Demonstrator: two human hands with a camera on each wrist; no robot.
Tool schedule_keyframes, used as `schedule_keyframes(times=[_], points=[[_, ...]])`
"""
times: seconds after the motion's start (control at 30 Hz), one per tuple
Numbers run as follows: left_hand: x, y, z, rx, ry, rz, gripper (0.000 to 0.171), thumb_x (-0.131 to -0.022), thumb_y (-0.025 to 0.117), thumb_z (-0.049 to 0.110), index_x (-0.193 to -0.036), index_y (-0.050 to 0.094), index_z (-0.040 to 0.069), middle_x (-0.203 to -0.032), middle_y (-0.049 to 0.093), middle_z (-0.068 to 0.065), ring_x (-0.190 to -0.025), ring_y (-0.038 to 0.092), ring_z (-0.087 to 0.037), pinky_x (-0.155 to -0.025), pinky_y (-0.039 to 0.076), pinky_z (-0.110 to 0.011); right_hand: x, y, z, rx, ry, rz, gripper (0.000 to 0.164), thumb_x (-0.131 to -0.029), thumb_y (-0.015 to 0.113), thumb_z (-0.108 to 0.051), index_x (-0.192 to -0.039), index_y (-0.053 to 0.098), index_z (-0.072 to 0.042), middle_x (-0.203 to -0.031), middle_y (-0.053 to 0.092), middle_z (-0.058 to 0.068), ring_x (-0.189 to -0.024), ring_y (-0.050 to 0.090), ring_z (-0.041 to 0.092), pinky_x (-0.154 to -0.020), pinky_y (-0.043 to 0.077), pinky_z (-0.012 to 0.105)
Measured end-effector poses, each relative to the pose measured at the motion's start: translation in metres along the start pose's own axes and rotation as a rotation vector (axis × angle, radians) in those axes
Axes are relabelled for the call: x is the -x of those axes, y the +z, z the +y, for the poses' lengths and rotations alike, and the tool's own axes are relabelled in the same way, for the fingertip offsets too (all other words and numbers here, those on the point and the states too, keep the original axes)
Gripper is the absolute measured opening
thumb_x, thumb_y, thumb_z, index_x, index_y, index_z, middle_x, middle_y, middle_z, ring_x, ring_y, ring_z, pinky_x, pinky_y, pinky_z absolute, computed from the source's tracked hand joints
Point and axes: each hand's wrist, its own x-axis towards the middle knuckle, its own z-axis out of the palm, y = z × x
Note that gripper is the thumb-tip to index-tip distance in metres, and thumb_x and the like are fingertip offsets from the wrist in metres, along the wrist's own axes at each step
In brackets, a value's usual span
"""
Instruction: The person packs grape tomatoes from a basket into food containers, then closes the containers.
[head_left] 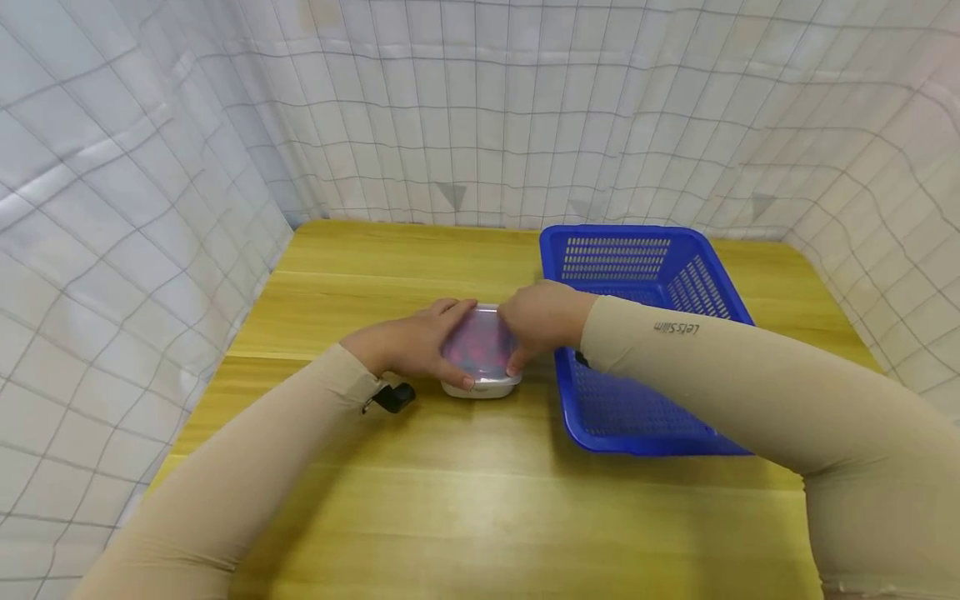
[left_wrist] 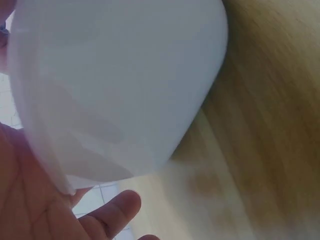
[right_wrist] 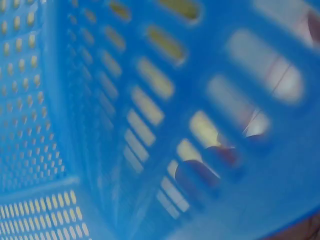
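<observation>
Near the middle of the table, a white food container (head_left: 482,389) has a translucent lid (head_left: 483,337), with something pink showing through it. My left hand (head_left: 416,340) holds its left side, thumb along the near edge and fingers toward the far edge. On the opposite side my right hand (head_left: 543,315) grips the rim, its thumb at the near right corner. The left wrist view is mostly the container's smooth white wall (left_wrist: 125,90), beside the left palm (left_wrist: 25,195). From the right wrist, that hand is largely hidden behind basket slots.
A blue plastic basket (head_left: 573,417) stands just right of the container, under my right forearm. Its slotted wall (right_wrist: 150,55) fills the right wrist view. The wooden table (head_left: 450,508) meets white grid-patterned curtains (head_left: 450,117) at the back and sides.
</observation>
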Motion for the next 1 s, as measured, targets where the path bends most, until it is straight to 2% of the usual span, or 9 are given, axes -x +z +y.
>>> schedule_keyframes(times=[0.2, 0.37, 0.5, 0.73, 0.87, 1.0], points=[[-0.002, 0.003, 0.000, 0.020, -0.020, 0.030, 0.128, -0.080, 0.079, 0.072, -0.171, 0.008, 0.017, -0.173, 0.017, -0.016, -0.150, 0.038, -0.037, -0.121, 0.040, -0.055, 0.000, -0.003, 0.001, 0.009, -0.006, -0.006, 0.073, -0.081, 0.080, -0.070, -0.119, 0.070, -0.008, -0.110, 0.077, 0.008, -0.106, 0.071, 0.029, -0.099, 0.057, 0.049], [-0.003, 0.003, 0.002, 0.056, -0.009, 0.055, 0.127, -0.078, 0.083, 0.069, -0.170, 0.012, 0.016, -0.171, 0.021, -0.015, -0.148, 0.040, -0.035, -0.120, 0.041, -0.054, 0.000, -0.002, 0.005, -0.004, 0.000, -0.016, 0.081, -0.081, 0.078, -0.071, -0.129, 0.068, -0.008, -0.116, 0.077, 0.010, -0.113, 0.071, 0.030, -0.104, 0.055, 0.049], [-0.003, 0.007, -0.002, 0.069, 0.008, 0.066, 0.123, -0.081, 0.080, 0.070, -0.171, 0.013, 0.018, -0.173, 0.017, -0.016, -0.148, 0.040, -0.038, -0.120, 0.041, -0.058, 0.001, 0.001, 0.007, -0.018, -0.015, -0.010, 0.085, -0.082, 0.079, -0.070, -0.138, 0.063, -0.008, -0.130, 0.073, 0.013, -0.121, 0.069, 0.031, -0.112, 0.049, 0.053], [-0.001, 0.012, -0.012, 0.111, 0.038, 0.049, 0.109, -0.091, 0.074, 0.063, -0.171, 0.011, 0.026, -0.177, 0.002, -0.015, -0.154, 0.032, -0.046, -0.123, 0.034, -0.062, 0.000, 0.008, 0.011, -0.057, -0.038, 0.009, 0.096, -0.083, 0.078, -0.067, -0.156, 0.050, -0.010, -0.153, 0.059, 0.014, -0.135, 0.062, 0.033, -0.119, 0.040, 0.059], [-0.001, 0.014, -0.017, 0.128, 0.055, 0.068, 0.101, -0.093, 0.074, 0.058, -0.171, 0.017, 0.026, -0.177, 0.006, -0.012, -0.153, 0.035, -0.044, -0.123, 0.034, -0.061, 0.002, 0.009, 0.013, -0.070, -0.053, 0.024, 0.096, -0.084, 0.077, -0.068, -0.160, 0.047, -0.017, -0.158, 0.053, 0.016, -0.139, 0.059, 0.034, -0.121, 0.035, 0.063], [0.000, 0.016, -0.020, 0.101, 0.071, 0.124, 0.097, -0.092, 0.074, 0.060, -0.169, 0.026, 0.023, -0.177, 0.015, -0.011, -0.152, 0.039, -0.042, -0.122, 0.037, -0.060, 0.003, 0.008, 0.013, -0.077, -0.077, 0.022, 0.092, -0.085, 0.076, -0.067, -0.161, 0.045, -0.024, -0.162, 0.047, 0.017, -0.142, 0.057, 0.036, -0.120, 0.036, 0.065]])
